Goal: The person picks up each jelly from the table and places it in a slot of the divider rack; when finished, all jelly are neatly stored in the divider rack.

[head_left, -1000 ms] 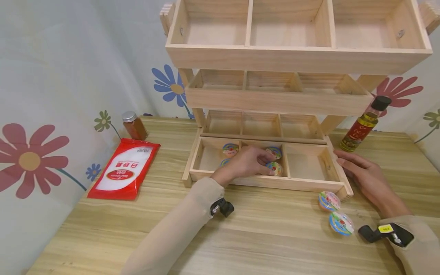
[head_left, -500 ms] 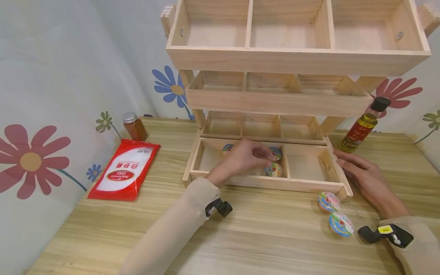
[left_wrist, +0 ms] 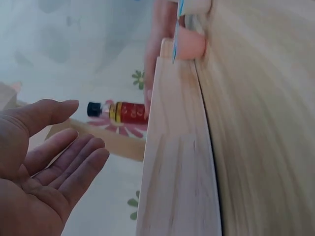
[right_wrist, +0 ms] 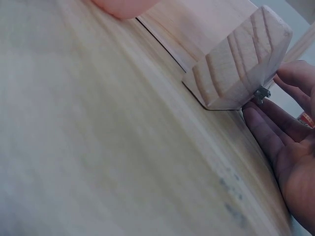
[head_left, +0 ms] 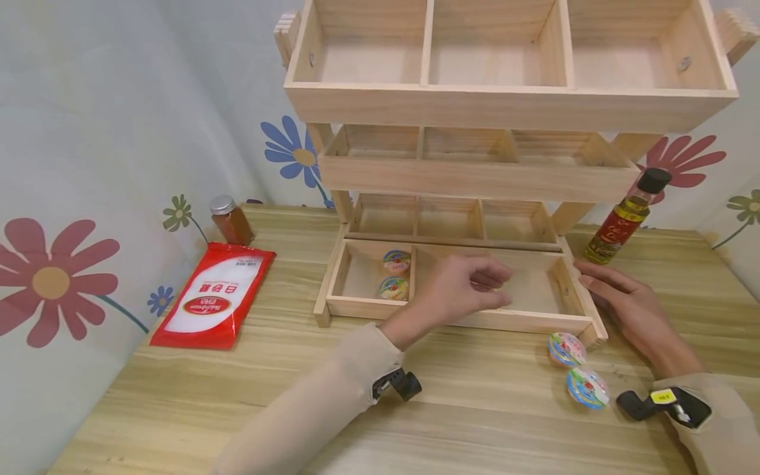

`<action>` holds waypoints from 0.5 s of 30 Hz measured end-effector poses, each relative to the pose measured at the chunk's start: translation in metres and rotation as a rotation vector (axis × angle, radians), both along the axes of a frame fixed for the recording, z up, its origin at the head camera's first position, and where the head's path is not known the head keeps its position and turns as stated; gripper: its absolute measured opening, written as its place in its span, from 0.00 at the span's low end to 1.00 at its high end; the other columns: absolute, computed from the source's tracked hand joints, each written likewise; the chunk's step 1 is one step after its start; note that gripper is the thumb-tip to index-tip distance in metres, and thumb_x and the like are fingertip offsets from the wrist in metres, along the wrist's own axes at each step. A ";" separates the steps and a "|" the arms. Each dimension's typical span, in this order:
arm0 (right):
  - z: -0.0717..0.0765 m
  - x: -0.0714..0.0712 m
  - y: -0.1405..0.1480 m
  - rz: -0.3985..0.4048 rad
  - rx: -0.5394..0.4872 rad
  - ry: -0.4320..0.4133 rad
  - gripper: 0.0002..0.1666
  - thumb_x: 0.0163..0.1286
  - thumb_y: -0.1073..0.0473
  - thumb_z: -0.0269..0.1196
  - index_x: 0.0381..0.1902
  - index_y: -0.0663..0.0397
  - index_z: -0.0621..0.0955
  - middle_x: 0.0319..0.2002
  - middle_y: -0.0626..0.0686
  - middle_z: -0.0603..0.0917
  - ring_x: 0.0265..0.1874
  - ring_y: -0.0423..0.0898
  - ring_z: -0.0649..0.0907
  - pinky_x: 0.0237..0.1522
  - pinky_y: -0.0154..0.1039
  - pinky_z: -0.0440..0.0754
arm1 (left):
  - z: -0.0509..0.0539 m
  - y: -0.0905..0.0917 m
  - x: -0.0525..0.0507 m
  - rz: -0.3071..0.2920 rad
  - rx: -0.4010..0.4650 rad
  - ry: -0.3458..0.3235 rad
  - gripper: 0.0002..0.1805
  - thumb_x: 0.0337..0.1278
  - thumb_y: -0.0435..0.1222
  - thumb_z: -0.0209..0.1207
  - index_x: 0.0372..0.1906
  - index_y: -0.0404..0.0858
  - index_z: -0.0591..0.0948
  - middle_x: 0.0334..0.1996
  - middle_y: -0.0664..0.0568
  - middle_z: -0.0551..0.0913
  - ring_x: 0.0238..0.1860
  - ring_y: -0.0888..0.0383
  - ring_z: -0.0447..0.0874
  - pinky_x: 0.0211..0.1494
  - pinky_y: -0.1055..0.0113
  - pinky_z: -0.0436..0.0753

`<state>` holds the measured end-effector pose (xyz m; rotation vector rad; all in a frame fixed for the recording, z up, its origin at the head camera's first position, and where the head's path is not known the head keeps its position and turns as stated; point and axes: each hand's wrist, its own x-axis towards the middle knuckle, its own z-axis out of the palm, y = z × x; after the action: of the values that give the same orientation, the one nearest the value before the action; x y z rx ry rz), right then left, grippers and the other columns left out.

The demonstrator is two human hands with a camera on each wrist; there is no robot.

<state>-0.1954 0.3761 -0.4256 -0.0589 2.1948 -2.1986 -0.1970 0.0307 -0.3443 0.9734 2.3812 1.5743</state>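
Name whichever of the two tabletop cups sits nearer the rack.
The pinker-lidded cup, beside the wooden rack; the bluer-lidded cup sits farther out.

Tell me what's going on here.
A person's empty left hand hovers over the front tray of a tiered pale wooden rack, while the right hand touches its right end. Two small round colourful-lidded cups sit in the tray's left compartment; two more stand on the brown wooden table, by the rack's front right corner.

There are four visible jelly cups [head_left: 396, 262], one wooden rack [head_left: 505, 109], one white-sugar packet [head_left: 212, 297], one spice jar [head_left: 233, 223], one olive-oil bottle [head_left: 619, 227].
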 end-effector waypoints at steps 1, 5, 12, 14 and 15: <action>0.000 0.000 0.000 0.006 -0.010 0.003 0.23 0.81 0.61 0.64 0.70 0.50 0.82 0.58 0.33 0.84 0.54 0.25 0.82 0.52 0.21 0.79 | -0.001 0.003 0.002 -0.011 0.002 -0.004 0.16 0.62 0.31 0.74 0.54 0.34 0.89 0.50 0.49 0.91 0.44 0.68 0.88 0.49 0.77 0.84; 0.000 0.001 0.000 0.008 0.008 0.002 0.23 0.81 0.59 0.64 0.71 0.50 0.82 0.59 0.33 0.83 0.55 0.25 0.81 0.52 0.21 0.79 | -0.002 0.015 0.008 -0.056 -0.005 -0.028 0.18 0.62 0.32 0.74 0.56 0.34 0.88 0.52 0.51 0.91 0.47 0.66 0.89 0.50 0.79 0.83; -0.002 -0.001 -0.001 0.028 -0.056 0.026 0.21 0.81 0.64 0.61 0.68 0.51 0.84 0.59 0.33 0.85 0.56 0.27 0.81 0.53 0.22 0.80 | -0.007 0.034 0.015 -0.092 -0.008 -0.089 0.19 0.62 0.32 0.75 0.57 0.33 0.88 0.53 0.49 0.90 0.49 0.64 0.90 0.49 0.81 0.82; -0.002 -0.001 -0.002 0.034 -0.081 0.038 0.21 0.81 0.65 0.61 0.67 0.52 0.84 0.59 0.35 0.86 0.56 0.28 0.82 0.53 0.23 0.80 | -0.009 0.038 0.016 -0.097 -0.008 -0.098 0.19 0.61 0.32 0.75 0.57 0.34 0.88 0.52 0.49 0.91 0.49 0.65 0.90 0.48 0.81 0.82; -0.002 -0.001 -0.002 0.035 -0.086 0.040 0.21 0.81 0.66 0.61 0.67 0.52 0.84 0.59 0.35 0.86 0.56 0.28 0.82 0.53 0.23 0.80 | -0.010 0.040 0.016 -0.096 -0.013 -0.098 0.19 0.61 0.32 0.75 0.57 0.34 0.88 0.51 0.49 0.91 0.48 0.66 0.89 0.48 0.81 0.82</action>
<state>-0.1963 0.3744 -0.4275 -0.1439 2.1001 -2.2919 -0.1809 0.0707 -0.3547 0.9696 2.2415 1.5342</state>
